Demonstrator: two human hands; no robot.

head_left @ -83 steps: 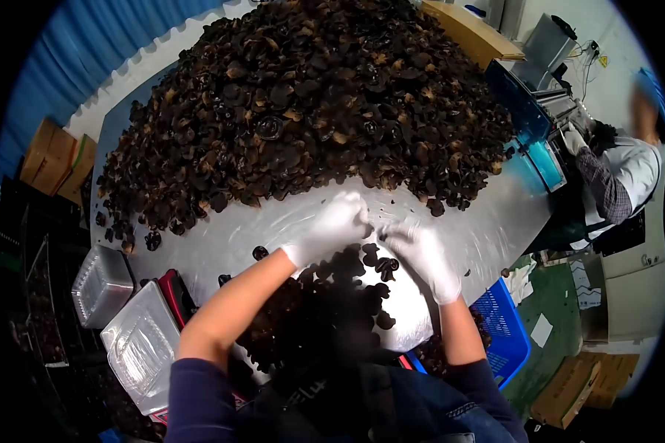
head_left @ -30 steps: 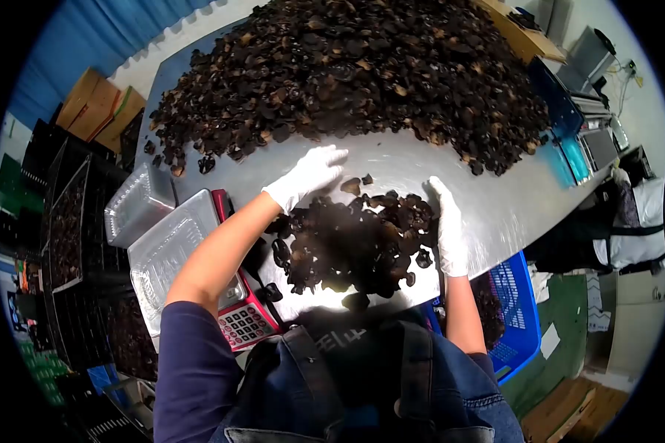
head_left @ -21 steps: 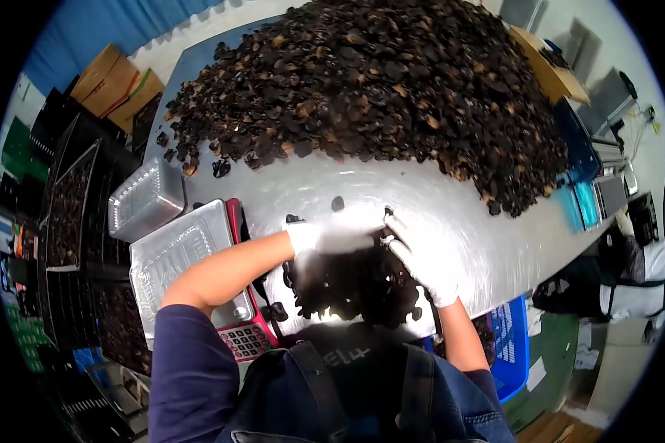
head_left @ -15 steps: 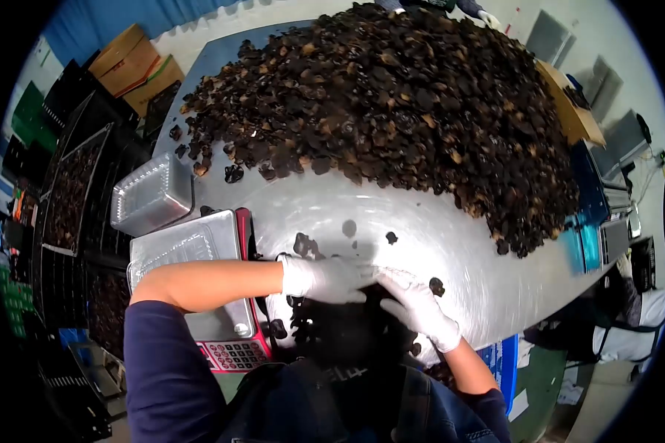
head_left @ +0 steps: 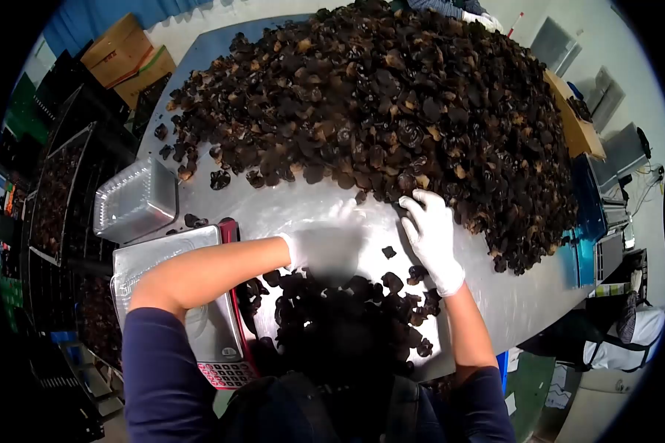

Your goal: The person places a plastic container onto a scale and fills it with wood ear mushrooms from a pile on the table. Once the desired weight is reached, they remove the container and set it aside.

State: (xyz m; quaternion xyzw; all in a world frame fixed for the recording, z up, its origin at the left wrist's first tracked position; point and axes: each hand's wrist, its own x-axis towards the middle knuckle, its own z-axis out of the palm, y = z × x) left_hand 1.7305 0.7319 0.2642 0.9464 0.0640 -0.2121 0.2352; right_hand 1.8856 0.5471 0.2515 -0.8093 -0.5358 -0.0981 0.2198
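Observation:
A big heap of dark brown, wood-ear-like mushrooms (head_left: 391, 111) covers the far part of the metal table. My right hand (head_left: 434, 240), in a white glove, is at the near edge of this heap with its fingers apart, the fingertips by the lowest pieces. Smeared by motion, my white-gloved left hand (head_left: 325, 240) hangs over the bare metal left of it; its fingers are too blurred to read. Close to my body lies a smaller group of dark mushroom pieces (head_left: 332, 306), partly in shadow. One loose piece (head_left: 389, 252) rests between the two groups.
A red-edged scale (head_left: 227, 362) with a clear plastic tray on it stands at my left under my forearm. Beyond it are stacked clear plastic boxes (head_left: 137, 199). Black crates (head_left: 59, 199) hold more mushrooms. Another person's gloved hand (head_left: 484, 20) is behind the heap.
Both hands have moved away from my body, from together over the near pieces. The right one now reaches the big heap; the left sweeps forward. The near pieces are more exposed.

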